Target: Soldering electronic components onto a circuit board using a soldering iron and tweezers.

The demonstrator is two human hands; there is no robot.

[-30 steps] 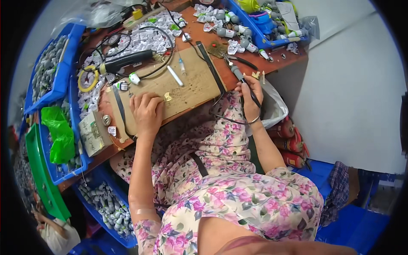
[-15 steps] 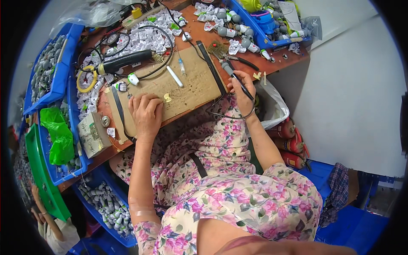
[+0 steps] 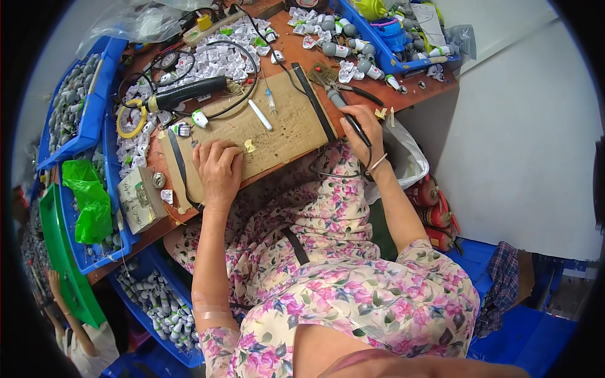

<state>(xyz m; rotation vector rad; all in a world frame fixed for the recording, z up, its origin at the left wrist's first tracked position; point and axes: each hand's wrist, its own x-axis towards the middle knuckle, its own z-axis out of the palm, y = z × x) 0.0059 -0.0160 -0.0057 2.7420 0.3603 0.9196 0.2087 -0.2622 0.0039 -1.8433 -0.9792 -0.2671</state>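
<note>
My right hand point(image 3: 364, 129) is wrapped round the handle of a soldering iron point(image 3: 337, 99), its cord trailing below the wrist. The iron's front end points up at a brown cleaning pad point(image 3: 323, 72) beside the board. My left hand point(image 3: 218, 165) rests on the left part of a brown work board point(image 3: 287, 135), fingers curled together; what they hold, if anything, is hidden. Near its fingertips lie a small white-and-grey part point(image 3: 181, 129) and a white-and-green part point(image 3: 200, 118). A yellowish scrap point(image 3: 249, 146) lies by its knuckles. Further up the board are a white stick point(image 3: 259, 114) and a thin screwdriver point(image 3: 270, 99).
White plastic shells point(image 3: 220, 60) are heaped behind the board, near a thick black tool point(image 3: 189, 92) and yellow tape point(image 3: 131, 120). Pliers point(image 3: 360, 93) lie by the iron. Blue bins point(image 3: 104, 107) stand left. Fire extinguishers point(image 3: 435, 215) are at right. Another person's arm point(image 3: 66, 302) shows lower left.
My right hand has turned and shifted slightly up with the soldering iron; a bracelet now shows at its wrist. My left hand stays nearly in place.
</note>
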